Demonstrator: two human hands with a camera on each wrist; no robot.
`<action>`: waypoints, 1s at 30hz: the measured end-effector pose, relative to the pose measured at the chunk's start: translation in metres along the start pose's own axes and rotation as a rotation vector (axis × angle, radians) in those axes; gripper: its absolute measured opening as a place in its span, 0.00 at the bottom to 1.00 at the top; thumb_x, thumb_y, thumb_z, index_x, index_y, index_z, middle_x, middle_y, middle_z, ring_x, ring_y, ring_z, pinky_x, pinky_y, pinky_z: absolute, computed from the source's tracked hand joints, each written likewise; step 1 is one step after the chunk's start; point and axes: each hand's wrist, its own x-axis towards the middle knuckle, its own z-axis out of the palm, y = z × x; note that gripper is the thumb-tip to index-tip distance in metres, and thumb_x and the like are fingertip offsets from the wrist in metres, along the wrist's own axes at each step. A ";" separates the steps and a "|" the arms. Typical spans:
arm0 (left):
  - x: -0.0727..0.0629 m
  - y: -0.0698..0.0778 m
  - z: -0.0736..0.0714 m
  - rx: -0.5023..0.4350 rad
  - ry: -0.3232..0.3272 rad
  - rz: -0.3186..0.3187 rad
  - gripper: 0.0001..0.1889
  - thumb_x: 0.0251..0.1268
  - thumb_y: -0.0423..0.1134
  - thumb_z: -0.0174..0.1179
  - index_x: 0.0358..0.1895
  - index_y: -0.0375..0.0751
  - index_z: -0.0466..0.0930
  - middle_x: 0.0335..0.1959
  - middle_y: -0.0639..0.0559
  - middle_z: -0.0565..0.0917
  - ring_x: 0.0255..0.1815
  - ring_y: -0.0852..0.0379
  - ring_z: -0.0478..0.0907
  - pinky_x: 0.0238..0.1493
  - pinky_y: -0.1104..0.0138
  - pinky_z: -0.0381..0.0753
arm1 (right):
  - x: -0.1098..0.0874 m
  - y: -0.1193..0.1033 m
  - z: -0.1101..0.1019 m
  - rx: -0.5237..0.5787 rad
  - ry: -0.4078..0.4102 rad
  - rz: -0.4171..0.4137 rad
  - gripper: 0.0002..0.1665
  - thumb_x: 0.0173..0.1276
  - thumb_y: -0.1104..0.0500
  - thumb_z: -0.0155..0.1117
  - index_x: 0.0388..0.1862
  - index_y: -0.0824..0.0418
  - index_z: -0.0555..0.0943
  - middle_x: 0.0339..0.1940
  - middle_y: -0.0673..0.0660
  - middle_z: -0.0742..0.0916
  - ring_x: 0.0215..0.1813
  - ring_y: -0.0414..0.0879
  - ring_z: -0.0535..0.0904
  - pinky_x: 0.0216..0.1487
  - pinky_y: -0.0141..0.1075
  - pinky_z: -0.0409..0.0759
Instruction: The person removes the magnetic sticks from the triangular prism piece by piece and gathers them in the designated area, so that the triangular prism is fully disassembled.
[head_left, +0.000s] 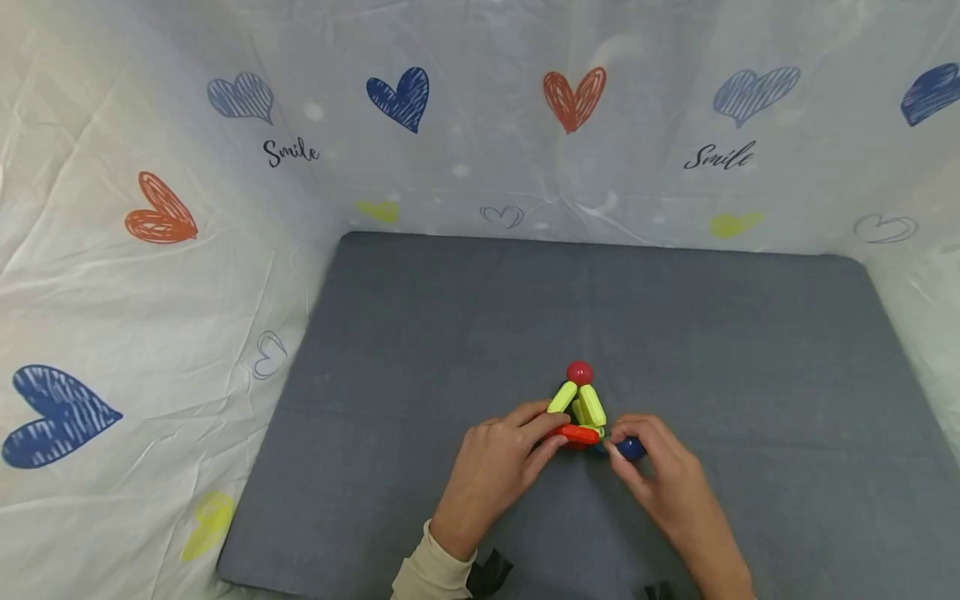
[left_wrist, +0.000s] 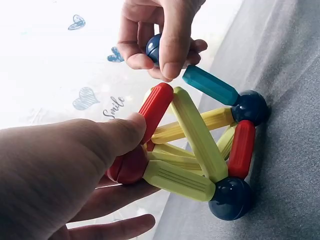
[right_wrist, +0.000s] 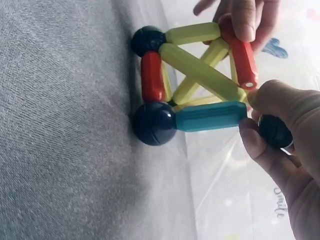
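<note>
A small frame of coloured rods and balls stands on the grey mat. My left hand (head_left: 498, 454) steadies its near side, thumb on a red rod (left_wrist: 156, 111) and fingers behind a red ball (left_wrist: 129, 167). In my right hand (head_left: 667, 471) is a dark blue ball (right_wrist: 274, 131), held by curled fingers. The right fingertips are right at the free upper ends of a teal rod (right_wrist: 212, 116) and a yellow-green rod (right_wrist: 202, 72). That teal rod rises from a lower blue ball (left_wrist: 250, 107); another blue ball (left_wrist: 231, 198) forms a second bottom corner.
Another red ball (head_left: 580, 372) tops the frame's far side, above yellow-green rods (head_left: 592, 405). The grey mat (head_left: 420, 333) spreads around the hands. White cloth with printed hearts (head_left: 480, 150) rises behind and at the sides. Black straps (head_left: 490, 573) show near the wrists.
</note>
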 end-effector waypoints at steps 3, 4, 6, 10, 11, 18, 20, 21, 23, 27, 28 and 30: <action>0.000 0.000 0.000 0.005 0.000 0.004 0.16 0.73 0.53 0.70 0.60 0.61 0.88 0.59 0.58 0.86 0.36 0.61 0.88 0.38 0.67 0.86 | 0.001 0.001 -0.003 -0.005 0.040 -0.012 0.28 0.81 0.37 0.57 0.47 0.62 0.83 0.48 0.52 0.86 0.45 0.41 0.83 0.55 0.17 0.75; -0.001 0.000 0.000 0.008 0.001 0.005 0.16 0.73 0.53 0.70 0.60 0.61 0.88 0.59 0.58 0.86 0.36 0.61 0.87 0.38 0.67 0.86 | 0.002 0.001 -0.004 -0.014 0.055 -0.019 0.28 0.80 0.37 0.58 0.47 0.62 0.83 0.47 0.51 0.86 0.44 0.40 0.83 0.54 0.17 0.76; -0.001 -0.001 0.000 0.014 0.001 0.007 0.16 0.72 0.53 0.70 0.60 0.61 0.88 0.59 0.58 0.86 0.35 0.61 0.87 0.37 0.67 0.86 | 0.005 0.003 -0.009 -0.034 0.075 -0.029 0.29 0.79 0.36 0.60 0.47 0.61 0.84 0.47 0.51 0.86 0.43 0.39 0.83 0.51 0.17 0.77; -0.002 -0.001 -0.001 0.012 0.007 0.007 0.16 0.72 0.52 0.71 0.60 0.60 0.88 0.59 0.59 0.86 0.34 0.61 0.86 0.36 0.68 0.86 | 0.014 0.013 -0.024 -0.088 0.057 -0.033 0.32 0.78 0.33 0.59 0.50 0.61 0.84 0.48 0.52 0.86 0.42 0.37 0.82 0.49 0.17 0.77; -0.002 -0.001 -0.001 0.008 0.008 0.006 0.16 0.72 0.52 0.71 0.60 0.60 0.88 0.59 0.58 0.86 0.34 0.61 0.86 0.36 0.68 0.86 | 0.017 0.016 -0.028 -0.097 0.040 -0.034 0.32 0.79 0.33 0.59 0.51 0.62 0.83 0.49 0.52 0.85 0.42 0.37 0.82 0.49 0.17 0.77; -0.003 -0.002 -0.002 -0.012 0.011 0.003 0.16 0.72 0.51 0.71 0.59 0.60 0.88 0.58 0.58 0.86 0.34 0.62 0.86 0.35 0.69 0.85 | 0.043 0.045 -0.051 -0.162 -0.043 -0.079 0.21 0.67 0.65 0.76 0.56 0.64 0.81 0.53 0.57 0.83 0.44 0.40 0.80 0.49 0.23 0.77; -0.003 -0.002 -0.002 -0.014 0.011 0.002 0.16 0.72 0.51 0.71 0.59 0.60 0.88 0.58 0.58 0.86 0.34 0.62 0.86 0.35 0.70 0.85 | 0.053 0.054 -0.054 -0.201 -0.069 -0.067 0.27 0.60 0.70 0.78 0.58 0.65 0.81 0.54 0.59 0.83 0.46 0.43 0.80 0.49 0.27 0.78; -0.003 -0.002 -0.002 -0.015 0.013 0.002 0.16 0.72 0.51 0.71 0.59 0.60 0.88 0.58 0.58 0.86 0.34 0.62 0.86 0.35 0.70 0.85 | 0.058 0.059 -0.054 -0.218 -0.077 -0.063 0.28 0.59 0.71 0.79 0.58 0.66 0.80 0.54 0.60 0.82 0.46 0.45 0.81 0.48 0.31 0.80; -0.003 -0.002 -0.003 -0.018 0.019 0.003 0.16 0.72 0.51 0.71 0.59 0.60 0.88 0.58 0.58 0.86 0.34 0.62 0.87 0.35 0.70 0.85 | 0.069 0.069 -0.053 -0.242 -0.088 -0.055 0.29 0.59 0.72 0.80 0.59 0.68 0.79 0.53 0.63 0.81 0.47 0.50 0.81 0.46 0.40 0.81; -0.003 -0.003 -0.003 -0.018 0.032 0.003 0.16 0.71 0.51 0.71 0.59 0.60 0.89 0.58 0.58 0.86 0.34 0.62 0.86 0.35 0.70 0.85 | 0.092 0.091 -0.049 -0.265 -0.116 -0.026 0.26 0.62 0.71 0.79 0.56 0.72 0.78 0.49 0.66 0.80 0.45 0.57 0.81 0.42 0.53 0.82; -0.004 -0.003 -0.003 -0.016 0.034 0.002 0.16 0.71 0.51 0.71 0.59 0.60 0.89 0.58 0.58 0.86 0.34 0.62 0.87 0.35 0.70 0.85 | 0.098 0.097 -0.047 -0.269 -0.125 -0.015 0.25 0.63 0.71 0.79 0.55 0.73 0.79 0.48 0.67 0.80 0.44 0.58 0.81 0.42 0.54 0.82; -0.004 -0.004 -0.002 -0.015 0.036 -0.001 0.16 0.71 0.51 0.72 0.59 0.60 0.89 0.58 0.58 0.86 0.34 0.62 0.87 0.34 0.71 0.84 | 0.109 0.109 -0.044 -0.282 -0.147 0.013 0.22 0.65 0.70 0.78 0.55 0.73 0.80 0.47 0.68 0.80 0.44 0.60 0.81 0.42 0.56 0.82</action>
